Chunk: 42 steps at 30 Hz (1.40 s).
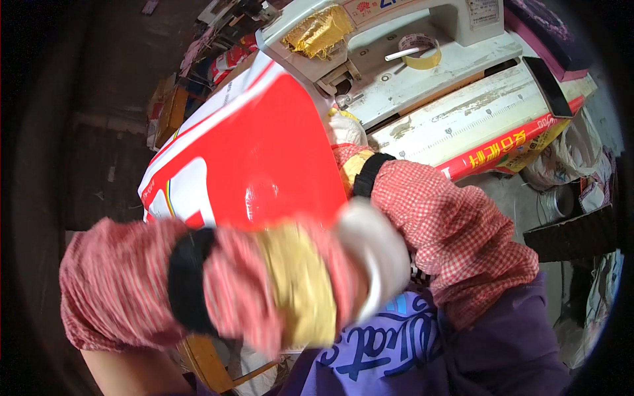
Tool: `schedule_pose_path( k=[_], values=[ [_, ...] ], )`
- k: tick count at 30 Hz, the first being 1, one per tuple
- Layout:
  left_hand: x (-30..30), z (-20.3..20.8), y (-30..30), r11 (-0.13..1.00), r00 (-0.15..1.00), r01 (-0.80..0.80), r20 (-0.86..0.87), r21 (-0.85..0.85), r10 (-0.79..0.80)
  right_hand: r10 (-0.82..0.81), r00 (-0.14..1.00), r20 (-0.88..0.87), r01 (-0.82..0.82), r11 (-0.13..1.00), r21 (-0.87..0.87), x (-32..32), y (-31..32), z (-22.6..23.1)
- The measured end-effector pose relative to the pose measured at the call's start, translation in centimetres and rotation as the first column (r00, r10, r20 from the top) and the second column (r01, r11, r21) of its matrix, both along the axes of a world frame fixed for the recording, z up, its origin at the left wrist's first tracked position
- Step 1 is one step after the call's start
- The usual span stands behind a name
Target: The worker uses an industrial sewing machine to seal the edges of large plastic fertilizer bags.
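A large red and white plastic sack (pixel 274 148) spreads over my side of a grey sewing machine (pixel 456 46), its upper right edge beside the needle area. There my right hand (pixel 348 130), in a white glove with yellow at the fingertips, is closed on the sack's edge, its fingers partly hidden. Across my front reaches my left arm, in a red checked sleeve with a black band. Its white-gloved left hand (pixel 378 254) is smeared by motion in front of the sack's near right corner; its fingers cannot be made out.
On the machine bed lies a yellow tape roll (pixel 422 53) with a white stick on it. A worn pale plate (pixel 462 122) and a red and yellow printed strip (pixel 502 150) run along the near edge. A purple box (pixel 551 36) stands far right, above pale bags (pixel 571 155).
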<state>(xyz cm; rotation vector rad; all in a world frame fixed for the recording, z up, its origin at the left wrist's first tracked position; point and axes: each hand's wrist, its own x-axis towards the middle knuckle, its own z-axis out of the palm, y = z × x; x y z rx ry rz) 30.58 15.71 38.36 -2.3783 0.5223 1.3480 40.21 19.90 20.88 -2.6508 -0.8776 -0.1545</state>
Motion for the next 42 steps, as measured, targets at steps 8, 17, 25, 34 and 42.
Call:
schedule_pose_path(
  k=[8,17,25,34,42],
  values=[
    [3.2,5.4,2.0,0.938,0.995,-0.052,-0.058,0.344,0.077,0.087,0.993,-0.080,-0.089,0.996,-0.021,-0.5,-1.1,1.1],
    [2.8,2.5,-6.4,0.881,0.930,-0.357,0.033,0.311,0.365,0.161,0.987,-0.020,-0.162,0.984,-0.073,-0.5,0.0,-0.2],
    [5.3,2.1,-4.2,0.966,0.964,0.247,-0.121,0.071,-0.237,0.155,0.985,-0.082,-0.153,0.988,0.032,0.3,-0.4,0.5],
    [3.3,6.7,-0.6,0.919,0.847,0.159,-0.529,0.362,0.062,0.240,0.959,-0.148,-0.230,0.970,0.082,-0.4,-0.8,0.1],
    [-0.3,3.7,-3.3,0.987,0.940,0.126,-0.328,0.095,-0.089,0.366,0.900,-0.234,-0.345,0.930,0.130,-1.5,-1.0,0.0]
  ],
)
